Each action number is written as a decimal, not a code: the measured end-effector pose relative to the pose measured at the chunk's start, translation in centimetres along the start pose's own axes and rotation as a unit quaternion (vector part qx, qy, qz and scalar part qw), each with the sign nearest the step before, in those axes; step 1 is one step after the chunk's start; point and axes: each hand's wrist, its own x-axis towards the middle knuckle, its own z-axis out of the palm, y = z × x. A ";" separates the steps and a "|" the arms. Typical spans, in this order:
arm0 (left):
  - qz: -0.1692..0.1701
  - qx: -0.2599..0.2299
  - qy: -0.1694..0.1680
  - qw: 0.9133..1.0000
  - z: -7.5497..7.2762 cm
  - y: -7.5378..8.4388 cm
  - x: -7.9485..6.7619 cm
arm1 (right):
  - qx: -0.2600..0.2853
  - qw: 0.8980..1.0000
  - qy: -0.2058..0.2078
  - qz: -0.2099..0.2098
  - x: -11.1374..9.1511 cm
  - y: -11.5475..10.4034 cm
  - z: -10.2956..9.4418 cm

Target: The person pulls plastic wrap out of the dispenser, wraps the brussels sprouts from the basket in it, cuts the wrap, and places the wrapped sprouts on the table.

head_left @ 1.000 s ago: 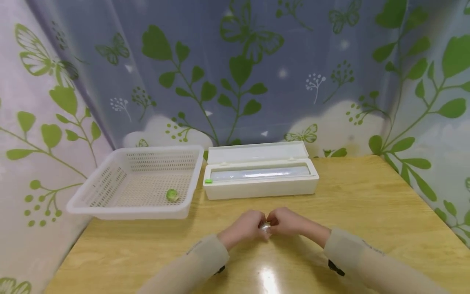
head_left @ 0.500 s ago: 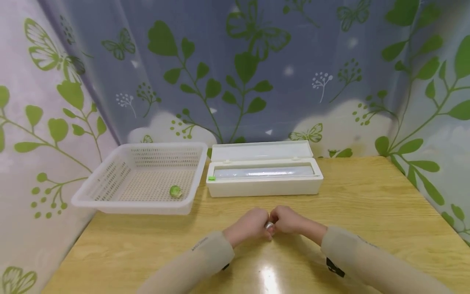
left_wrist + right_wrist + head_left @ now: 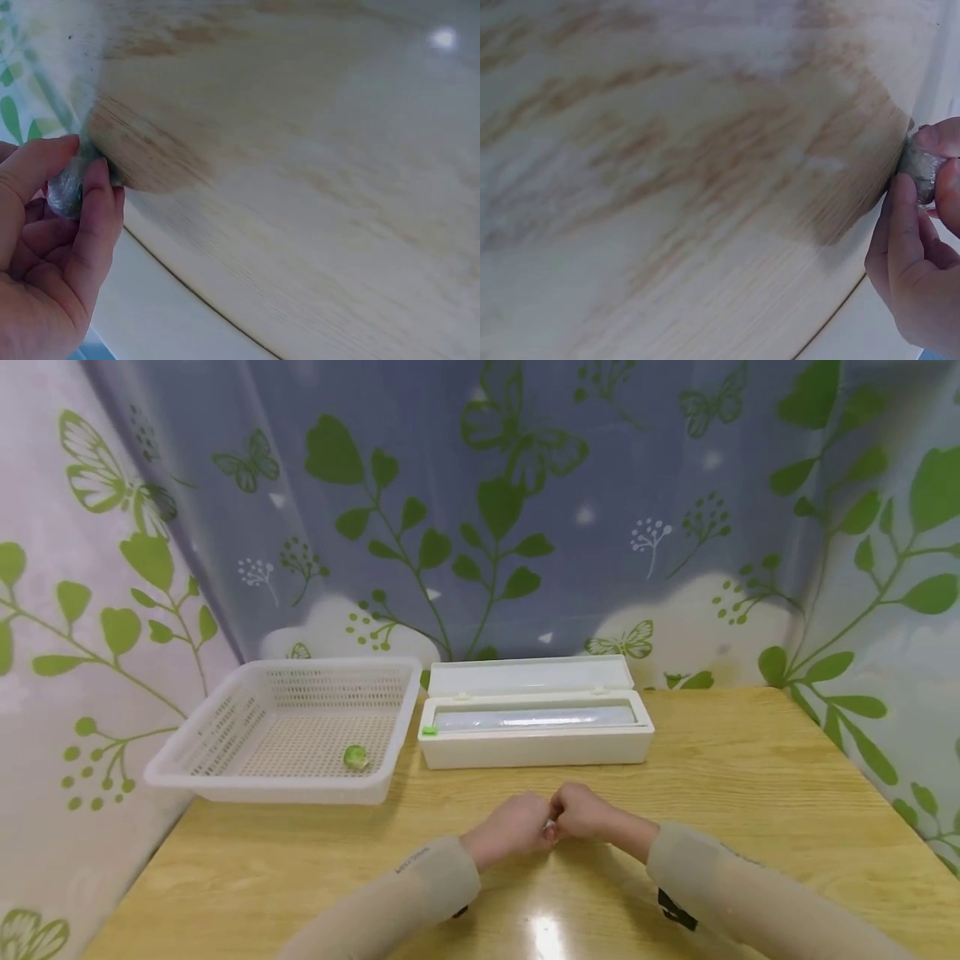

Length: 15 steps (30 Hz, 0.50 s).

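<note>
Both hands meet over the table in front of the white box. Between them is a small rounded bundle in shiny clear film (image 3: pixel 67 191), greyish green inside. My left hand (image 3: pixel 517 827) grips it between thumb and fingers, as the left wrist view shows. The thumb and fingers of my right hand (image 3: pixel 922 277) pinch the same bundle from the other side. In the head view the hands hide nearly all of it. A long white box (image 3: pixel 536 752) stands beyond them, its lid raised, with a roll of cling film (image 3: pixel 536 719) inside.
A white perforated plastic basket (image 3: pixel 285 789) stands at the left, with one green Brussels sprout (image 3: pixel 356 757) near its front right corner. A small green tab (image 3: pixel 429 731) sits on the box's left front edge. Behind the wooden table (image 3: pixel 750 793) hangs a leaf-patterned curtain (image 3: pixel 570 577).
The hands stay at nearly the same spot but have closed further around the bundle, so less of its shiny film shows. The head view has shifted slightly.
</note>
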 end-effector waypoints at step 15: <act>-0.090 -0.167 -0.030 0.981 -0.4 -1.4 -0.3 | 0.144 0.988 0.001 0.060 -0.4 0.5 -0.1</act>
